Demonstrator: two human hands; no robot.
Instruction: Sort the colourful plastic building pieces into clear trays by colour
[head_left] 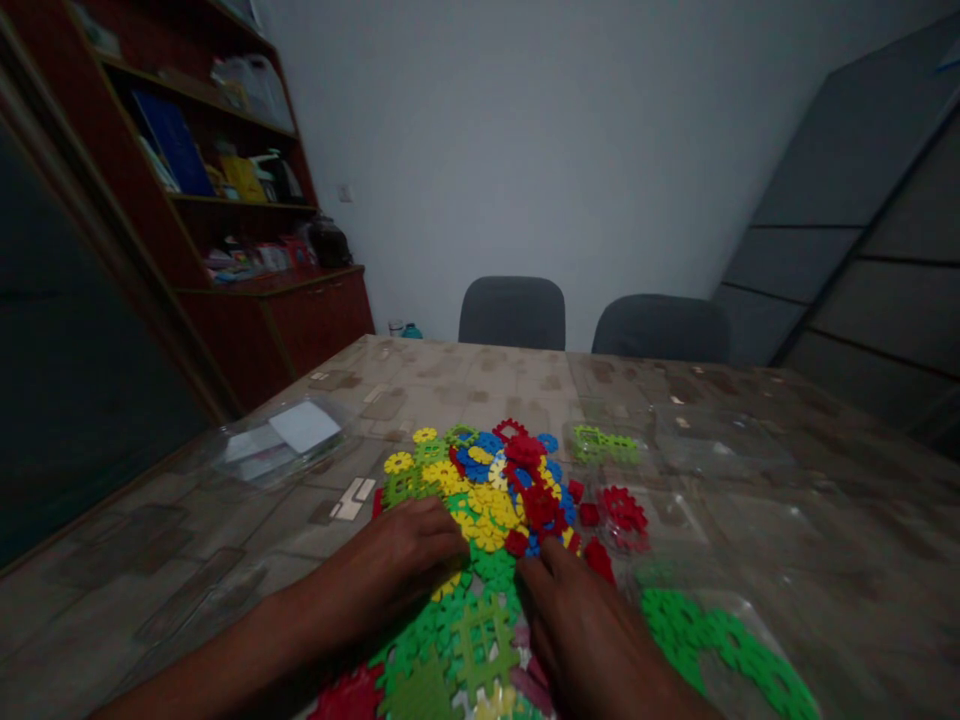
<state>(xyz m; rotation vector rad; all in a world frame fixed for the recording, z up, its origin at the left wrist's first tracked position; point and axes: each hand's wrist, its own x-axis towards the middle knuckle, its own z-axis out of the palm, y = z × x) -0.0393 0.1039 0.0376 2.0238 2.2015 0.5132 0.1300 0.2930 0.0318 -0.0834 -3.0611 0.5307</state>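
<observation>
Both hands rest palm-down on a heap of plastic pieces near the front edge of the table: the left hand lies flat with its fingers spread on yellow and green pieces, and the right hand presses loosely on red and green ones, neither closed around anything. The pieces are flat, toothed, snowflake-like discs and lattice squares in red, yellow, blue and green. The glossy patterned tabletop lies bare toward the two grey chairs, with a clear lid well apart at left and clear bags at right.
</observation>
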